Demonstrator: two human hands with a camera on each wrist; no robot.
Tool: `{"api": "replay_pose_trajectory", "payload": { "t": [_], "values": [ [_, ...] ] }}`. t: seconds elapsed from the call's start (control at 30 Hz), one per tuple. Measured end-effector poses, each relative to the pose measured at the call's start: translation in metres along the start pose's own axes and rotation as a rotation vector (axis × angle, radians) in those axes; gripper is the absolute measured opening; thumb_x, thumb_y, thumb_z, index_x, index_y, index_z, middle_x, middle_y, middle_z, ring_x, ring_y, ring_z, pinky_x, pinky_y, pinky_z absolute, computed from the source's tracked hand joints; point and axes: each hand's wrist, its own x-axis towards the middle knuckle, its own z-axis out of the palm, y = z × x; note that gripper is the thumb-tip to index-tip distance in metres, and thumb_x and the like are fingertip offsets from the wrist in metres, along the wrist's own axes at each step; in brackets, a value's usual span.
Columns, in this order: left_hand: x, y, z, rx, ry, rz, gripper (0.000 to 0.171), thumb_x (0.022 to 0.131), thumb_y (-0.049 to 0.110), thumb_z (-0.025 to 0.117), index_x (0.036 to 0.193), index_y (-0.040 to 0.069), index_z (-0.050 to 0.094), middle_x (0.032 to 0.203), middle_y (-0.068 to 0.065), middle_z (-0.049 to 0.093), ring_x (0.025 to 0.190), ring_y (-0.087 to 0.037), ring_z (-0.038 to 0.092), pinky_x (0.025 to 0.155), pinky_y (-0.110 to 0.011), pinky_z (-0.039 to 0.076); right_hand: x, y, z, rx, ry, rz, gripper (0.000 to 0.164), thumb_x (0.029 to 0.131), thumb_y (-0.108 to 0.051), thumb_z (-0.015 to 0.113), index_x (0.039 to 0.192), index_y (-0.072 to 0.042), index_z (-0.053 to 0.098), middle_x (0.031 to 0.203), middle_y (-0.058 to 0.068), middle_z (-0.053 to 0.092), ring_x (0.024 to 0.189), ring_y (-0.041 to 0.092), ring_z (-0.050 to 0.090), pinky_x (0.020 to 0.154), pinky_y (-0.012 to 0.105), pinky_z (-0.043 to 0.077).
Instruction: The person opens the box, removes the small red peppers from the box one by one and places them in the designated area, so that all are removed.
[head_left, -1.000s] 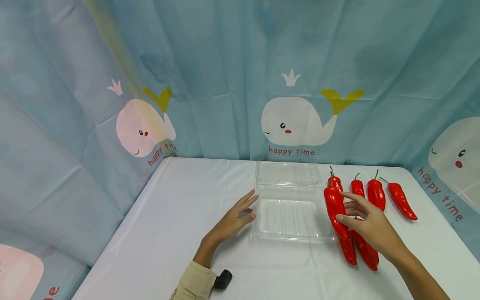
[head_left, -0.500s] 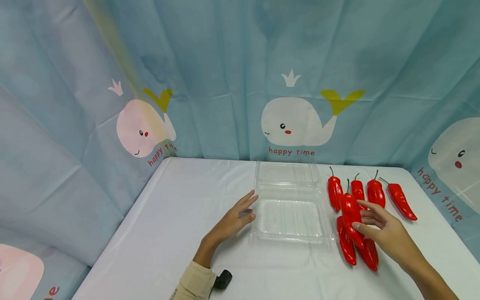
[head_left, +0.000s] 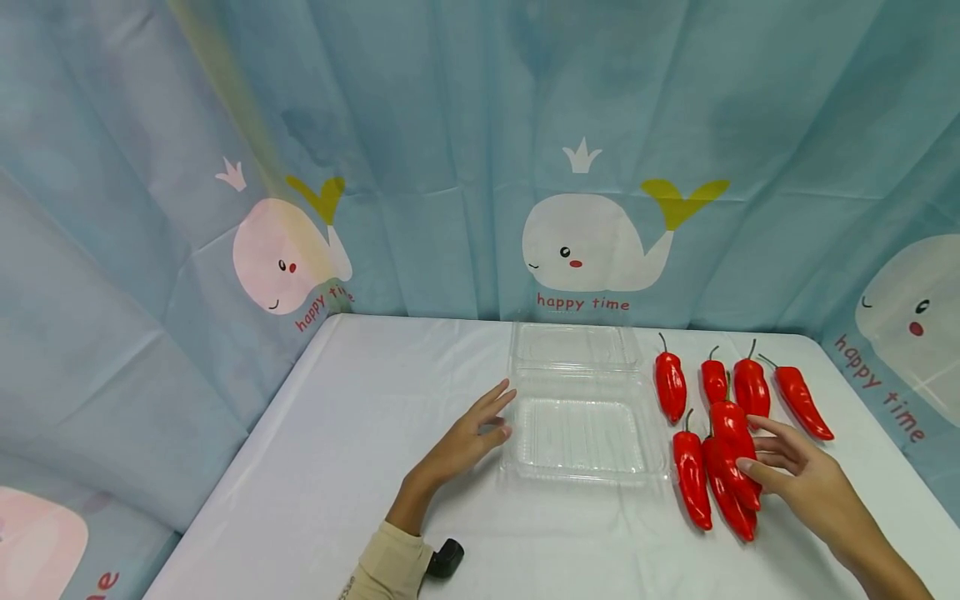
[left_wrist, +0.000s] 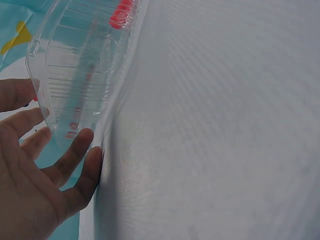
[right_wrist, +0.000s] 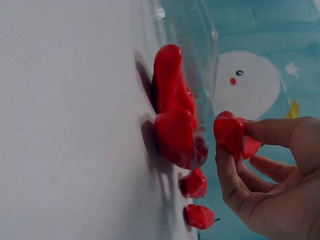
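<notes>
My right hand (head_left: 813, 487) pinches a red chili pepper (head_left: 731, 429) between thumb and fingers, stem pointing away. In the right wrist view the held pepper (right_wrist: 229, 134) hangs above the white tabletop, off to the side of the others. It overlaps another red pepper (head_left: 722, 496) in the head view, and a further pepper (head_left: 692, 482) lies just left of that one. My left hand (head_left: 467, 442) has its fingers loosely extended at the left rim of a clear plastic clamshell box (head_left: 585, 478). The box lies unfolded with nothing in it, its lid (head_left: 576, 347) toward the back.
Behind the held pepper several more red peppers stand in a row, from the leftmost pepper (head_left: 670, 385) to the slanted rightmost pepper (head_left: 804, 403). A whale-print curtain (head_left: 450, 167) rises along the back of the white table (head_left: 360, 400). A black object (head_left: 447, 559) sits by my left sleeve.
My right hand has carried the pepper rightward and toward me, from beside the box's right edge to over the front peppers. My left hand and the box have stayed put.
</notes>
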Motion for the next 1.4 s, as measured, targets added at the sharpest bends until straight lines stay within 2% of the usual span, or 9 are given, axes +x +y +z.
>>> {"api": "replay_pose_trajectory", "payload": {
  "t": [0.2, 0.33, 0.67, 0.73, 0.87, 0.97, 1.07, 1.23, 1.4],
  "values": [
    [-0.001, -0.001, 0.0, 0.0, 0.004, 0.004, 0.06, 0.111, 0.018, 0.054, 0.167, 0.015, 0.034, 0.179, 0.0, 0.015, 0.14, -0.037, 0.053, 0.116, -0.063, 0.041, 0.0, 0.008, -0.003, -0.006, 0.003, 0.052, 0.089, 0.102, -0.043, 0.07, 0.165, 0.002, 0.026, 0.148, 0.041, 0.049, 0.122, 0.051, 0.063, 0.08, 0.042, 0.066],
    [-0.001, -0.001, 0.0, -0.001, 0.001, 0.001, 0.061, 0.11, 0.017, 0.054, 0.167, 0.013, 0.033, 0.179, 0.0, 0.014, 0.141, -0.037, 0.053, 0.116, -0.063, 0.041, -0.001, 0.013, -0.004, -0.012, -0.001, 0.084, 0.09, 0.102, -0.044, 0.069, 0.165, 0.003, 0.025, 0.148, 0.041, 0.049, 0.12, 0.049, 0.065, 0.081, 0.041, 0.066],
    [0.0, 0.0, -0.001, -0.006, -0.001, 0.014, 0.06, 0.11, 0.016, 0.054, 0.167, 0.012, 0.034, 0.179, 0.0, 0.015, 0.141, -0.039, 0.053, 0.116, -0.064, 0.04, 0.0, 0.031, -0.006, 0.003, -0.02, 0.168, 0.099, 0.097, -0.049, 0.074, 0.164, 0.004, 0.024, 0.148, 0.041, 0.048, 0.109, 0.038, 0.071, 0.079, 0.04, 0.066],
    [-0.001, 0.0, -0.001, -0.006, 0.0, 0.017, 0.06, 0.111, 0.017, 0.054, 0.167, 0.013, 0.034, 0.179, -0.001, 0.016, 0.141, -0.039, 0.053, 0.116, -0.065, 0.04, 0.0, 0.036, -0.006, 0.004, -0.021, 0.181, 0.1, 0.097, -0.049, 0.074, 0.164, 0.005, 0.023, 0.148, 0.042, 0.048, 0.109, 0.038, 0.071, 0.078, 0.039, 0.066],
    [-0.001, -0.001, -0.001, -0.008, 0.0, 0.016, 0.059, 0.111, 0.017, 0.054, 0.167, 0.014, 0.035, 0.179, -0.002, 0.016, 0.141, -0.039, 0.053, 0.116, -0.065, 0.04, 0.002, 0.045, -0.006, -0.003, -0.013, 0.192, 0.098, 0.097, -0.045, 0.076, 0.164, 0.006, 0.024, 0.145, 0.043, 0.049, 0.112, 0.047, 0.068, 0.08, 0.043, 0.066],
    [-0.001, -0.001, 0.0, -0.008, 0.001, 0.011, 0.06, 0.111, 0.017, 0.054, 0.167, 0.015, 0.035, 0.179, 0.0, 0.015, 0.141, -0.038, 0.053, 0.116, -0.064, 0.041, 0.004, 0.049, -0.007, -0.006, -0.01, 0.208, 0.099, 0.096, -0.043, 0.077, 0.164, 0.006, 0.024, 0.145, 0.044, 0.048, 0.112, 0.049, 0.067, 0.081, 0.047, 0.066],
    [-0.001, 0.0, 0.0, -0.009, -0.001, 0.009, 0.06, 0.111, 0.017, 0.055, 0.167, 0.015, 0.034, 0.179, 0.001, 0.015, 0.141, -0.038, 0.053, 0.116, -0.062, 0.041, 0.005, 0.053, -0.009, 0.007, -0.024, 0.227, 0.1, 0.096, -0.044, 0.077, 0.164, 0.006, 0.023, 0.146, 0.044, 0.047, 0.105, 0.042, 0.071, 0.08, 0.045, 0.066],
    [-0.001, 0.001, 0.0, -0.012, -0.001, 0.006, 0.06, 0.11, 0.016, 0.054, 0.167, 0.014, 0.034, 0.179, 0.001, 0.015, 0.141, -0.038, 0.053, 0.116, -0.062, 0.04, 0.005, 0.057, -0.013, 0.028, -0.072, 0.239, 0.102, 0.096, -0.047, 0.076, 0.163, 0.007, 0.021, 0.144, 0.044, 0.048, 0.094, 0.023, 0.072, 0.076, 0.038, 0.066],
    [-0.002, 0.001, 0.0, -0.017, 0.0, 0.006, 0.059, 0.111, 0.017, 0.054, 0.167, 0.015, 0.035, 0.179, 0.0, 0.015, 0.141, -0.038, 0.052, 0.115, -0.062, 0.041, 0.006, 0.061, -0.015, 0.024, -0.097, 0.24, 0.101, 0.097, -0.045, 0.077, 0.162, 0.008, 0.022, 0.14, 0.044, 0.051, 0.088, 0.018, 0.072, 0.072, 0.034, 0.065]
  ]
}}
